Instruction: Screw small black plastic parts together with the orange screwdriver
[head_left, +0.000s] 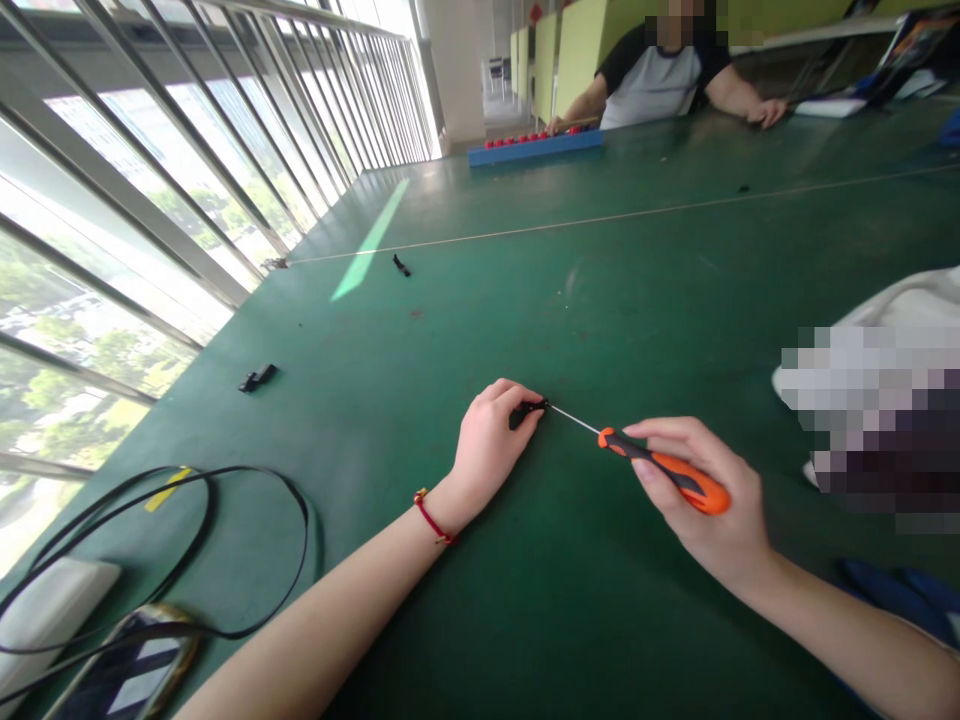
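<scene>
My left hand (495,435), with a red cord around its wrist, rests on the green table and pinches a small black part (527,410). What kind of part it is cannot be made out, as the fingers cover some of it. In my right hand (712,490) is an orange and black screwdriver (686,480), held by its handle between thumb and fingers. Its thin metal shaft points left, and the tip meets the black part at my left fingertips. Two similar small black pieces, one nearer (258,378) and one farther (401,265), lie to the left.
A black cable (306,520) lies coiled at the lower left, over a phone (142,660) and beside a white block (60,610). Metal railings (225,130) border the left edge. Across the table (525,280), a person (652,75) sits behind a blue tray (536,150) with red pieces.
</scene>
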